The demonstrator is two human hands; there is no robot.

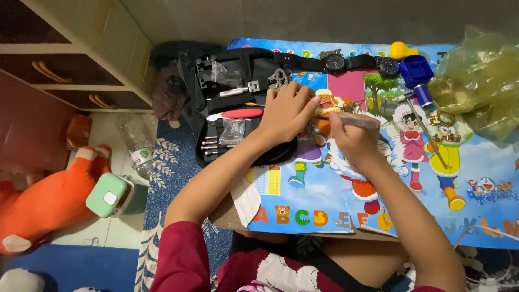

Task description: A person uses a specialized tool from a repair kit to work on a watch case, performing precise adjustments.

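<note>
Head view. The left hand (285,111) presses down on a small metallic piece, seemingly a watch part (312,131), pinning it against the colourful cartoon-printed plastic mat (335,200) at the edge of the black fabric tool case (238,116); the fingers curl closed over it, hiding most of it. The right hand (351,138) pinches a slim pale rod-like hand tool (351,120) in a pen grip, tip aimed left at the pinned piece. Judgement: the work goes best with the left hand kept firm and still, and the tool tip advanced in short, light, controlled strokes. A black-strapped wristwatch (335,62) and a blue plastic holder (416,70) lie well apart, at the mat's far edge.
</note>
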